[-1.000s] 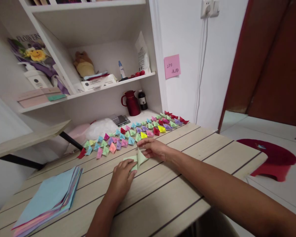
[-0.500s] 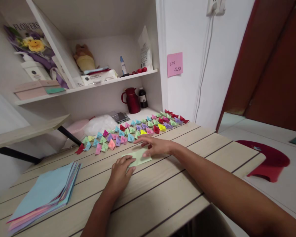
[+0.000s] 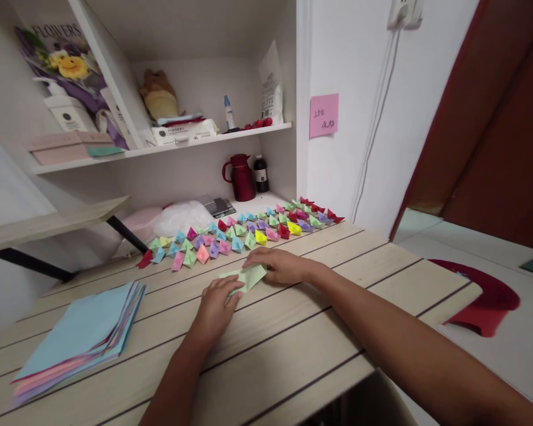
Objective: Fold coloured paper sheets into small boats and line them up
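A pale green sheet of paper lies on the table between my hands, its right part folded up off the surface. My left hand holds its left part, fingers pressed on top and the thumb by the near edge. At the right edge, my right hand pinches the raised part with its fingers curled over it; the thumb is mostly hidden. Just beyond stand rows of small folded paper boats in many colours.
A stack of coloured paper, light blue on top, lies at the left of the slatted table. Behind are a small wooden shelf, a plastic bag, a red jug and a dark bottle. A red stool stands right.
My right hand has closed on the right edge of the green paper and raised it. The left hand stays on the left part. The view has shifted slightly.
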Demonstrator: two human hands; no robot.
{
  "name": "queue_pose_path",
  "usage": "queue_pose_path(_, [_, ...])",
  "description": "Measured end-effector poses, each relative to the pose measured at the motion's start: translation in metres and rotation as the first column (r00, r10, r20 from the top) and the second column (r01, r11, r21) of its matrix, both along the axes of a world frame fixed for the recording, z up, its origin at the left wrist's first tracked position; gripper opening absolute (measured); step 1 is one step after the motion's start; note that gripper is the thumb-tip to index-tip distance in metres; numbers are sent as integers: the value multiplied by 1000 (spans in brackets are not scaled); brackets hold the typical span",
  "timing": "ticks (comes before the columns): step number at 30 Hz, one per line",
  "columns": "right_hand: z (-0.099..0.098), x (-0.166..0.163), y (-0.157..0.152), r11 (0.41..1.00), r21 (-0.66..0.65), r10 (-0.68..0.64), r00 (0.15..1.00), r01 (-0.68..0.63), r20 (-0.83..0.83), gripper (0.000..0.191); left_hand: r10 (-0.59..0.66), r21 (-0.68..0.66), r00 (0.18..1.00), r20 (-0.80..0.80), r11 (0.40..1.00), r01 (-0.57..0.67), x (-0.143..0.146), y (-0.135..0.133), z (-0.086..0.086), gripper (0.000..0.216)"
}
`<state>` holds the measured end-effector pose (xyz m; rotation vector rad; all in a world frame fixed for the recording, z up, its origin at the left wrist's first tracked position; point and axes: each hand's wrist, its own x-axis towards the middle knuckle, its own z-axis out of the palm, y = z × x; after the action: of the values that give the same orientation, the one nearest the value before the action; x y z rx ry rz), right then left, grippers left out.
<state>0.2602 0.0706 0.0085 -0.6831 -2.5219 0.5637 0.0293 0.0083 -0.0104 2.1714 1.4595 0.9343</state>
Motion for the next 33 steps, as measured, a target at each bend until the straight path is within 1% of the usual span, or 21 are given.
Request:
queue_pose_path(3, [-3, 1, 5, 999, 16, -34, 999, 34, 20, 42, -22, -10, 1000, -14, 1000, 22, -1, 0, 0, 26])
queue_pose_path(5, [-5, 3, 8, 998, 14, -67, 997, 67, 37, 30, -32, -12, 999, -26, 999, 31, -2, 0, 0, 26])
queue_pose_path(12, [-5, 4, 11, 994, 18, -107, 994, 107, 27, 15, -85, -6, 992, -96, 996, 85, -3, -11, 3, 30])
queue_pose_path(15, [-8, -1, 11, 984, 23, -174, 985, 174, 15, 17, -104, -26, 978, -179, 995, 101, -3, -15, 6, 31])
queue_pose_path(18, [-13, -9, 13, 969, 15, -247, 969, 247, 9, 19, -122, -65, 944, -308, 992, 107, -3, -17, 10, 33])
queue_pose_path(20, [-16, -14, 14, 957, 12, -290, 957, 290, 10, 20, -120, -74, 924, -362, 992, 99, -3, -18, 12, 34])
queue_pose_path(24, [-21, -22, 16, 931, 16, -366, 931, 365, 16, 19, -119, -86, 912, -392, 992, 92, -1, -21, 16, 33])
queue_pose_path(26, [-22, -24, 17, 919, 22, -393, 919, 393, 22, 19, -111, -81, 911, -397, 993, 86, 1, -22, 17, 37])
queue_pose_path(30, [-23, -27, 16, 904, 33, -427, 903, 426, 40, 23, -86, -74, 902, -423, 995, 60, 2, -23, 17, 58])
queue_pose_path(31, [-23, -27, 15, 902, 33, -433, 900, 431, 45, 23, -98, -74, 891, -442, 995, 73, 2, -23, 17, 58])
queue_pose_path(33, [-22, -28, 14, 895, 32, -445, 894, 444, 51, 25, -129, -71, 858, -497, 992, 108, 1, -22, 17, 51])
